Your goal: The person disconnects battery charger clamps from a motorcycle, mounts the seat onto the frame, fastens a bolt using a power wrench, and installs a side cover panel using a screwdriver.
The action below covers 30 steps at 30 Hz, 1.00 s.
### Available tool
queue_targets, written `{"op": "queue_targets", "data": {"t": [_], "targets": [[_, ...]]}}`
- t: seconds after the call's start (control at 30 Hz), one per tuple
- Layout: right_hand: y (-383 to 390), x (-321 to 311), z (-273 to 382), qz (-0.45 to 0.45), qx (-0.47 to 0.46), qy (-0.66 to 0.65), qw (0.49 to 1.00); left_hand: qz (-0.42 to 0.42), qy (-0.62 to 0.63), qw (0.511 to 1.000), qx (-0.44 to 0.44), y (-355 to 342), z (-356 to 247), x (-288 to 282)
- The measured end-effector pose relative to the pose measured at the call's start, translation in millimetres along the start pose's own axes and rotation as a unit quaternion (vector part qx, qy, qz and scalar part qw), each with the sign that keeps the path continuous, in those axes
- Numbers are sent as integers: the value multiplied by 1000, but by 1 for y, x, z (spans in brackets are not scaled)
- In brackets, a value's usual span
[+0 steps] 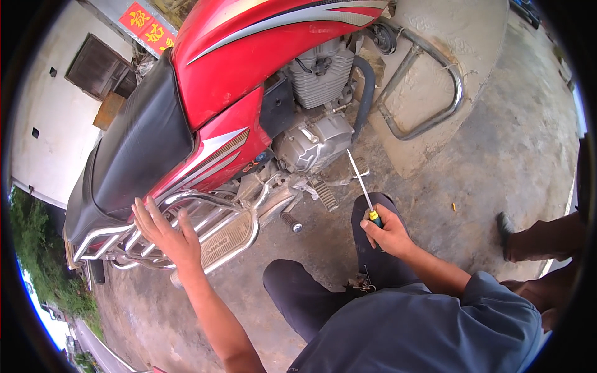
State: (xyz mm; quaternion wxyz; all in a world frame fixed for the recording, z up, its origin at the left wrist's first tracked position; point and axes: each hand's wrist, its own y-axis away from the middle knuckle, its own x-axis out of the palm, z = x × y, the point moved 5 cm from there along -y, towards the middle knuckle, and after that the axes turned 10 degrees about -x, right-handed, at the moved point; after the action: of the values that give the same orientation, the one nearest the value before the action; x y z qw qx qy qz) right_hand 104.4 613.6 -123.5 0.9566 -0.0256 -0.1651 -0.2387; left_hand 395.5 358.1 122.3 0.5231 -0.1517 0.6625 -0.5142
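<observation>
A red motorcycle (230, 74) with a black seat (140, 127) stands in front of me, reaching from upper right to lower left. My right hand (387, 231) is closed round the yellow and green handle of a screwdriver (360, 177). Its long metal shaft points up and away, the tip just below the grey engine cover (314, 143); I cannot tell if they touch. Over the chrome side rack (180, 208) my left hand (168, 233) is raised with fingers spread, holding nothing. Whether its fingertips touch the rack or the red panel behind is unclear.
A footpeg (292, 222) and a pedal (324, 194) stick out below the engine. Farther right is a curved chrome crash bar (457, 93). Another person's leg and shoe (507, 236) are at the right edge. A white wall (46, 112) stands behind the motorcycle.
</observation>
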Motion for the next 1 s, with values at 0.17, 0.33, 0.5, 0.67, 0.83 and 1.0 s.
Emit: {"op": "queue_targets", "data": {"t": [0.17, 0.33, 0.5, 0.67, 0.83, 1.0], "targets": [[1, -3, -2, 1, 8, 12, 1000, 107, 221, 967, 66, 105, -132, 5], [7, -4, 9, 0, -11, 20, 1000, 129, 342, 924, 112, 89, -189, 19], [9, 11, 18, -1, 36, 28, 999, 149, 406, 896, 103, 45, -188, 41], [16, 19, 69, -24, 85, 125, 988, 247, 456, 854, 35, 22, -194, 54], [19, 25, 118, -46, 114, 188, 974, 155, 369, 914, -64, -42, -190, 88], [67, 39, 179, -85, 174, 259, 946, 242, 313, 918, 18, -63, -197, 114]]}}
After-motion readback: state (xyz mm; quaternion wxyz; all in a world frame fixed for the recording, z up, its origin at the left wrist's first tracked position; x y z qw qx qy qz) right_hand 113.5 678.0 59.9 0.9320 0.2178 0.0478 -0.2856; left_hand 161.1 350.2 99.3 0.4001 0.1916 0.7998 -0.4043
